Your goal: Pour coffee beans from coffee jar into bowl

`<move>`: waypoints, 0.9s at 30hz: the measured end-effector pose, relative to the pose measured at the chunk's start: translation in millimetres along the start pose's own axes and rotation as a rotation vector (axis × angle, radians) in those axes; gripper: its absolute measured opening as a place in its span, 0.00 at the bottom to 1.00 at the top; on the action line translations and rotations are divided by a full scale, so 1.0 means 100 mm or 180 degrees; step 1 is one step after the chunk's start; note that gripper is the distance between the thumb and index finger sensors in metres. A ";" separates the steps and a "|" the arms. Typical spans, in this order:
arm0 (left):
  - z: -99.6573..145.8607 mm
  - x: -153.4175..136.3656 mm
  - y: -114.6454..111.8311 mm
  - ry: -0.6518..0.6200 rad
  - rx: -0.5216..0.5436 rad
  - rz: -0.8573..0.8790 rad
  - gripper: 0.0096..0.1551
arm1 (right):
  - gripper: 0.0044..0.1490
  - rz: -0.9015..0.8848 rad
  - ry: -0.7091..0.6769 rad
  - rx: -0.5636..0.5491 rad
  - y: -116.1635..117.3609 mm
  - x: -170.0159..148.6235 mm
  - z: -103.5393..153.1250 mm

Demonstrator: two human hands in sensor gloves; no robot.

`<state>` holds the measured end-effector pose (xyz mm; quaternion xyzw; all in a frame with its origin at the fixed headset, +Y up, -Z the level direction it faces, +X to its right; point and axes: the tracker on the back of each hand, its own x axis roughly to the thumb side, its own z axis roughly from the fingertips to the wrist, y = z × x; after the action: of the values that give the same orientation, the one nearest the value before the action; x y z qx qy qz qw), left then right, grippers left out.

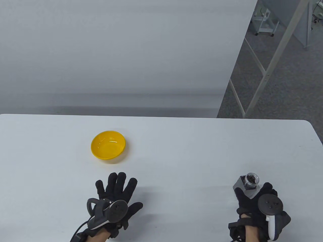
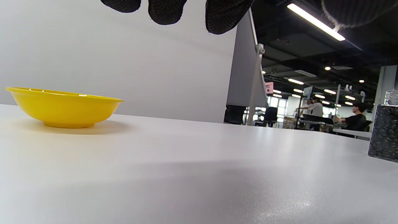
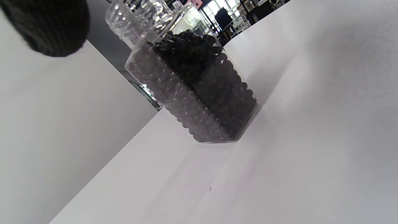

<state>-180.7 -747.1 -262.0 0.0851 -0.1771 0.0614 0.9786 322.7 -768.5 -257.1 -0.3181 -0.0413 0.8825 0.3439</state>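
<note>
Right hand (image 1: 254, 201) at the coffee jar (image 1: 248, 184); grip not confirmed.
Jar stands lidless, near full, on tabletop (image 1: 176, 156), well apart from empty bowl (image 1: 108, 145). Likely heavy, rigid, smooth-walled: take the square body. Left hand (image 1: 117, 195) flat, fingers spread, holding nothing.

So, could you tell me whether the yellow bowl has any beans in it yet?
Empty: the table view shows the bowl's bare yellow inside.
</note>
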 end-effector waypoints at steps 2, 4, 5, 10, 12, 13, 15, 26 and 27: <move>0.00 0.01 0.00 -0.0003 -0.0009 -0.0010 0.56 | 0.71 -0.0034 0.0074 0.0062 0.01 -0.03 -0.05; 0.00 0.01 -0.01 -0.0008 -0.0013 -0.0018 0.56 | 0.72 -0.0059 0.0144 0.0105 0.03 -0.06 -0.09; 0.00 0.01 -0.01 -0.0008 -0.0015 -0.0020 0.56 | 0.72 -0.0051 0.0128 0.0088 0.03 -0.07 -0.12; -0.01 0.01 -0.01 -0.0006 -0.0036 -0.0031 0.56 | 0.73 -0.0119 0.0195 0.0172 0.05 -0.11 -0.21; -0.03 0.02 -0.03 -0.0006 -0.0053 -0.0028 0.56 | 0.73 -0.0147 0.0220 0.0213 0.06 -0.12 -0.24; -0.03 0.02 -0.03 -0.0004 -0.0063 -0.0025 0.56 | 0.73 -0.0155 0.0225 0.0233 0.06 -0.12 -0.26; -0.04 0.04 -0.05 -0.0009 -0.0076 -0.0030 0.56 | 0.74 -0.0181 0.0225 0.0298 0.08 -0.13 -0.29; -0.06 0.03 -0.06 0.0007 -0.0106 -0.0032 0.56 | 0.71 -0.0317 0.0209 0.0524 0.15 -0.17 -0.39; -0.06 0.03 -0.06 0.0009 -0.0107 -0.0030 0.56 | 0.71 -0.0326 0.0211 0.0524 0.15 -0.17 -0.39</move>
<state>-174.7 -751.3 -267.4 0.0694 -0.1763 0.0540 0.9804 346.8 -796.1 -283.4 -0.3153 0.0266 0.8532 0.4147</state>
